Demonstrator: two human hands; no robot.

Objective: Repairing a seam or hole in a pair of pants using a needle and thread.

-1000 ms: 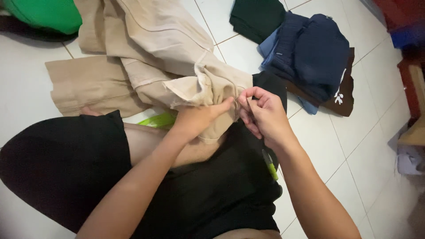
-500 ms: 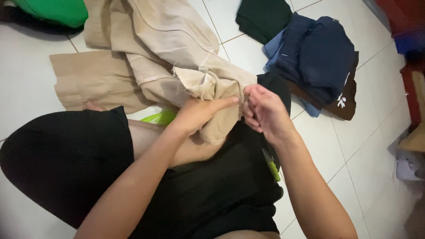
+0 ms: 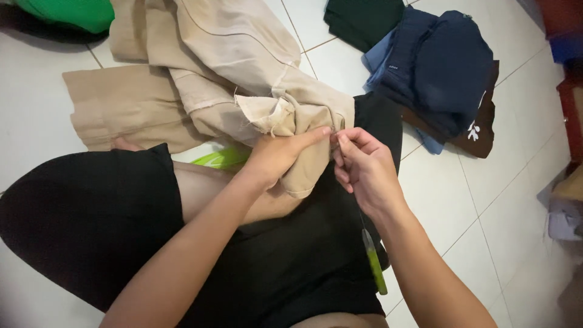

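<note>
A beige garment [image 3: 218,67] lies spread on the white tiled floor, with one end bunched up over my lap. My left hand [image 3: 276,155] grips that bunched end from below, thumb and forefinger along its frayed edge. My right hand [image 3: 364,170] meets it from the right, fingertips pinched together at the same edge of the cloth. Whatever is between those fingertips is too small to make out. A slim green-handled tool [image 3: 375,264] lies beside my right forearm on my black shorts [image 3: 91,225].
A pile of folded dark blue, light blue and brown clothes [image 3: 440,73] sits on the floor at the upper right, with a dark green garment [image 3: 361,21] behind it. A bright green item [image 3: 67,12] is at the top left. Another green piece [image 3: 223,160] peeks from under the beige cloth.
My left hand has shifted its hold on the bunched end, and the frayed edge now stands up more. My right hand stays pinched at the edge.
</note>
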